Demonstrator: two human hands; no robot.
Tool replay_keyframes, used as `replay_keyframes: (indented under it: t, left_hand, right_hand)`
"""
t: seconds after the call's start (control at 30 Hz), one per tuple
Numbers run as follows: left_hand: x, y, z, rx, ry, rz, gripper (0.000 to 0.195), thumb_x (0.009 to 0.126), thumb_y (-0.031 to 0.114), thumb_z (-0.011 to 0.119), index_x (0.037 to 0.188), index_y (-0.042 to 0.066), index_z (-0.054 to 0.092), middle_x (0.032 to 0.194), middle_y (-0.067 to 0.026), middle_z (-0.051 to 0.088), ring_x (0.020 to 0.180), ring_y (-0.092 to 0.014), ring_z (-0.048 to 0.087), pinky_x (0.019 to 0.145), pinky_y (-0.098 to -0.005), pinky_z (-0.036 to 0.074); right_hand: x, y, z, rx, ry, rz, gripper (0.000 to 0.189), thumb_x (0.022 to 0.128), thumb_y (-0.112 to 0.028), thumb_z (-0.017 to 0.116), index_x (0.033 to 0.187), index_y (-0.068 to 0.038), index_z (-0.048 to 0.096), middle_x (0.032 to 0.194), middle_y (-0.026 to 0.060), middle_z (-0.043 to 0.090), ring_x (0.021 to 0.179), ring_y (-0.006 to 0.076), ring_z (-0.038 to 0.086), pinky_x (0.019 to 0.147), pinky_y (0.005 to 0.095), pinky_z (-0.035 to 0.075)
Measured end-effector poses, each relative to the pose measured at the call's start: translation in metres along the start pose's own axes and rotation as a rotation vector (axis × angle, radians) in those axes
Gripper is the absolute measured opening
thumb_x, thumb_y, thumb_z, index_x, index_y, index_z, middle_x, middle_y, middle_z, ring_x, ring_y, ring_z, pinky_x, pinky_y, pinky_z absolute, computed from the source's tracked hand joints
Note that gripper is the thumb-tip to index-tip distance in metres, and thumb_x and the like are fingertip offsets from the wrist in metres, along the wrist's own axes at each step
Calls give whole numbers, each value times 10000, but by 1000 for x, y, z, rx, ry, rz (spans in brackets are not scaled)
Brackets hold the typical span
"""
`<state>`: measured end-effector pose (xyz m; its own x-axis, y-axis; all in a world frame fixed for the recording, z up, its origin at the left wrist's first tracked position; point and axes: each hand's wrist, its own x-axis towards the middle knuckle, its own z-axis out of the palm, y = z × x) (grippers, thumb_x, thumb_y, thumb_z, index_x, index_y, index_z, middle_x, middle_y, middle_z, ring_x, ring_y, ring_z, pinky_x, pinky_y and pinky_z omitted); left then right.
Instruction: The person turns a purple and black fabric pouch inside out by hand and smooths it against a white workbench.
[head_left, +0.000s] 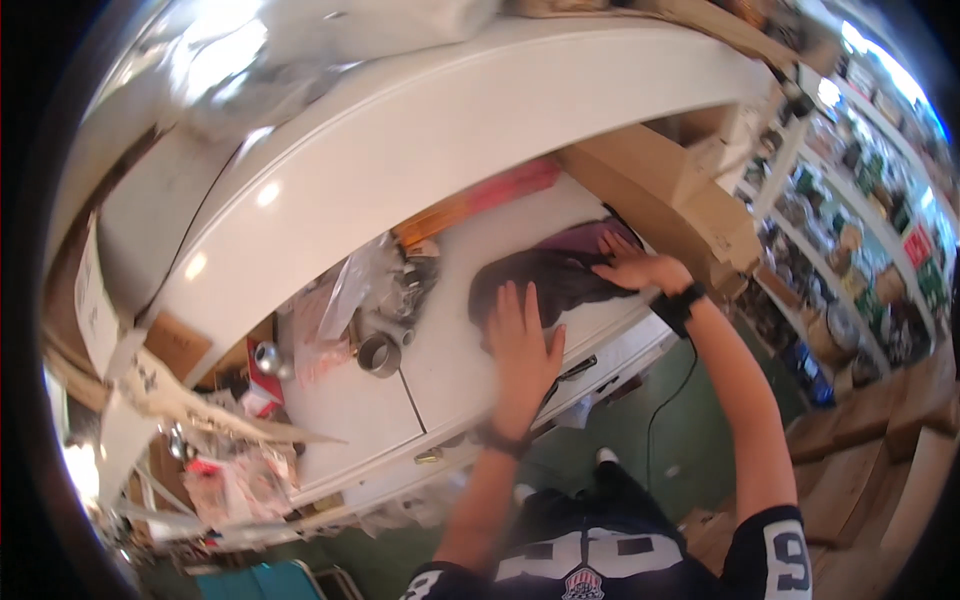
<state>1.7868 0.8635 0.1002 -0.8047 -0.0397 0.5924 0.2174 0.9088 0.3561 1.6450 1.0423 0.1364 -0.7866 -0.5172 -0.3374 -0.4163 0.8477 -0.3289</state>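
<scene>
On the white worktop (360, 412) lies a dark, soft piece of fabric (555, 274) with a purplish part at its upper right. My left hand (521, 337) rests flat at the left end of the fabric, fingers spread, a dark band on its wrist. Farther right, my right hand (630, 264) lies with spread fingers over the purplish part, near the cardboard box; a black strap with a cable is on that wrist. Neither hand grips anything. Left of the fabric stand a metal ring (379, 355) and a smaller ring (408, 337).
A brown cardboard box (660, 187) stands at the worktop's right end. A white shelf (480, 157) arches above. Clear plastic bags (349, 292), metal parts (411, 289) and a red and orange strip (480, 199) lie behind. Shelves of goods (847, 247) stand to the right.
</scene>
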Motion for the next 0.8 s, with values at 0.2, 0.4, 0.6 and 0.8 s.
replay_keyframes:
  t: [0.2, 0.4, 0.6, 0.8]
  left_hand:
    - [-2, 6, 11, 90, 43, 30, 565, 770, 323, 547, 1225, 23, 397, 1216, -219, 413, 1177, -333, 350, 986, -482, 199]
    - [-5, 4, 13, 109, 41, -39, 550, 804, 346, 499, 1205, -17, 402, 1195, -211, 436, 1144, -313, 387, 952, -467, 260]
    - [-18, 15, 4, 179, 61, -111, 523, 825, 341, 476, 1199, -17, 407, 1147, -146, 484, 1095, -264, 427, 929, -402, 283]
    - [-32, 31, -17, 58, 171, -202, 439, 816, 331, 501, 1094, -8, 493, 927, -131, 508, 910, -266, 465, 846, -360, 330]
  right_hand:
    - [-16, 24, 10, -31, 18, -96, 718, 863, -516, 255, 1335, 16, 154, 1412, 198, 40, 1318, 287, -21, 1056, 353, 43]
    - [-4, 32, 17, -14, -2, -80, 743, 857, -522, 294, 1342, 14, 119, 1407, 219, 7, 1311, 317, -48, 1052, 378, 6]
    - [-20, 26, 36, -64, 216, -329, 580, 861, -322, 418, 1250, 86, 278, 1332, 291, 203, 1267, 391, 144, 1037, 425, 111]
    - [-52, -37, 60, -96, 342, -457, 462, 848, -217, 419, 1139, 134, 343, 1211, 334, 330, 1171, 444, 267, 1008, 484, 163]
